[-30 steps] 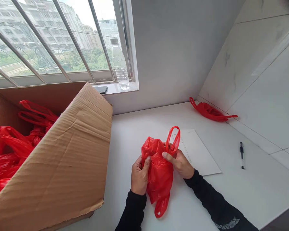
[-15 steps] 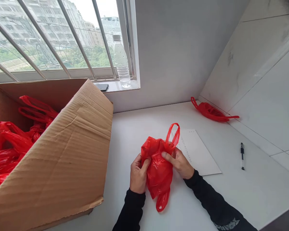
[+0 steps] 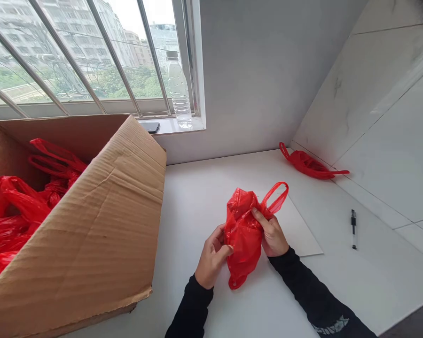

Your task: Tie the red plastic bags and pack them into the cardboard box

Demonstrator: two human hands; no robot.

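Over the table (image 3: 193, 188) — left fingers (image 3: 225, 253) and right fingers (image 3: 261, 219) pinch a red bag (image 3: 245, 241)

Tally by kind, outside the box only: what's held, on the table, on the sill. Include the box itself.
Red bags: 2 (held bag, far bag)
Cardboard box: 1
White paper: 1
Pen: 1
Clear bottle: 1
Dark flat object on sill: 1
Total: 7
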